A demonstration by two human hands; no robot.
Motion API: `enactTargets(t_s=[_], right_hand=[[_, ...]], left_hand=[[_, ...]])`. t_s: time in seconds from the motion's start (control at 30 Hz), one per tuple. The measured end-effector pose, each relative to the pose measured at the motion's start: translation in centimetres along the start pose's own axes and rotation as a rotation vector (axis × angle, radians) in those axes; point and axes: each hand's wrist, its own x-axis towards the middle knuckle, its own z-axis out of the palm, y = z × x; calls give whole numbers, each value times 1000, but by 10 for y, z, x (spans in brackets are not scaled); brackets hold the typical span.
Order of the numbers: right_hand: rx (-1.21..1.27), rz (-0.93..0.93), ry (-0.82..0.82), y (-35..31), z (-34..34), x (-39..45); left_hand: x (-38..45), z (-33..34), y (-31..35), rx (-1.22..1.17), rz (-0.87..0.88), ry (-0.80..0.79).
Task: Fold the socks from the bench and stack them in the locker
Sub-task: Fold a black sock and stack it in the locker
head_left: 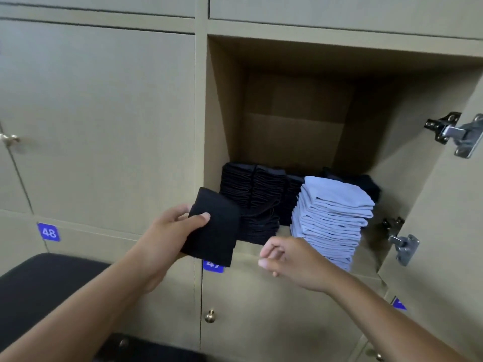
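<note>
Step in hand, as judged: placement. The left hand (170, 228) pinches a folded black sock (213, 228) — thumb on top, fingers beneath — just outside the open locker (300, 113). The next move calls for carrying it toward 1 o'clock onto the black sock stack (252, 199). The right hand (290, 259) hovers loosely curled, holding nothing, at 7 o'clock of the light-blue sock stack (332, 220).

two sock stacks (332, 220) side by side in open locker (287, 105), bench (47, 283) lower left
</note>
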Motion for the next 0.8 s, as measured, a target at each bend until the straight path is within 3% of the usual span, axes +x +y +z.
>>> enactTargets(t_s=[0.27, 0.6, 0.7, 0.8], right_hand=[[-182, 3, -20, 4, 0, 6], [-52, -6, 24, 4, -9, 12], [-27, -6, 35, 7, -14, 10], [-24, -20, 34, 8, -17, 8]], left_hand=[[28, 25, 48, 74, 30, -65], [64, 49, 83, 494, 380, -23], [67, 48, 84, 458, 398, -83], [70, 48, 86, 268, 345, -126]])
